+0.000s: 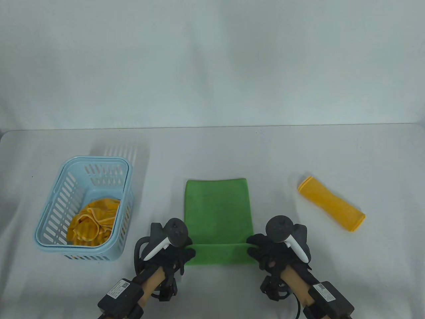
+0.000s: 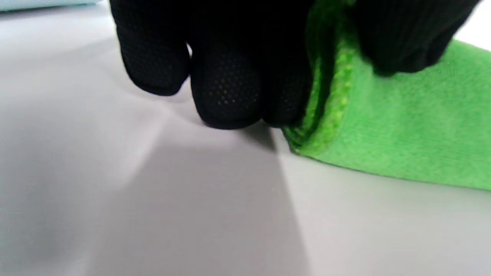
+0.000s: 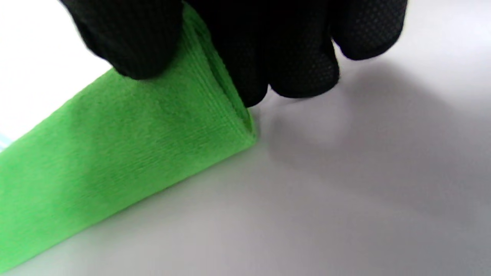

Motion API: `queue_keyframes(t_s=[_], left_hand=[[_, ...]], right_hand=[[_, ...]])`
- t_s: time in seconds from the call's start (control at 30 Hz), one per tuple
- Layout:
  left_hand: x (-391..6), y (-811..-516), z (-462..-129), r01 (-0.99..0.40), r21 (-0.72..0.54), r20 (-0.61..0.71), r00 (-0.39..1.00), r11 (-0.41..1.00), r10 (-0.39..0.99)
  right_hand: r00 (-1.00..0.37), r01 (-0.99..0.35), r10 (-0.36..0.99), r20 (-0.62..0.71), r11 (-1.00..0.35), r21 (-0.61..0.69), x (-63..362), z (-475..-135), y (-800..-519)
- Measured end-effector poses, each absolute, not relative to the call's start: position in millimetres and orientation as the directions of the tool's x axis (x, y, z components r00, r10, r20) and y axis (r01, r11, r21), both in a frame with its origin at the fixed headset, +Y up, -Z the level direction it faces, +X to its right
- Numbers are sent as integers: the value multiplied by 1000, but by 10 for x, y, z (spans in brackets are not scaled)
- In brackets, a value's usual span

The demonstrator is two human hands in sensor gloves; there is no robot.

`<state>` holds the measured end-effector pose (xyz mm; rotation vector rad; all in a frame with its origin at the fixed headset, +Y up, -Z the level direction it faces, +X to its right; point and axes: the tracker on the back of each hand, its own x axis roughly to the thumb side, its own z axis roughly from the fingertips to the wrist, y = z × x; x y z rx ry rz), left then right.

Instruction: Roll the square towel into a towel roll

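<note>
Table (image 1: 212, 156), grey-white, holds everything. Basket (image 1: 46, 229), pale blue, on the left w/ crumpled yellow cloth (image 1: 91, 221) inside. Green towel (image 1: 217, 212) lies mid-table near front edge, its near end turned up into a low fold. Yellow roll (image 1: 330, 203) on the right, well apart. Left hand (image 1: 172, 254) pinches fold's left end, fingers (image 2: 230, 88) curled, thumb on top. Right hand (image 1: 269, 251) pinches right end same way, fingers (image 3: 299, 57) down by table.
</note>
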<state>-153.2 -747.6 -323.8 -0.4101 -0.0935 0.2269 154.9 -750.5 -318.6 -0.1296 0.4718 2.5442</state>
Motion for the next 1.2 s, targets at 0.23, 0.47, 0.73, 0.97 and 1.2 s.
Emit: queue_keyframes(t_s=[0.23,0.47,0.73,0.97,1.2], left_hand=[[-1553,-7487,-3257,-174,-375,9,981,911,191],[-1649,-7476,-3288,-190,-343,-29,981,920,192],[-1533,-7264,-3173,-124,-228,84,986,966,146],[-1188,-7249,-2994,34,-210,345,938,977,41],[-1090,-7459,-3004,176,-227,371,925,958,-82]], right_hand=[[-858,-506,459,-230,-833,224,1571,-3254,-7548],[-845,-526,479,-237,-827,201,1615,-3231,-7486],[-851,-526,517,-92,-836,158,1496,-3105,-7278],[-907,-361,404,122,-893,270,1184,-2983,-7288],[-973,-74,128,191,-961,268,1017,-2970,-7516]])
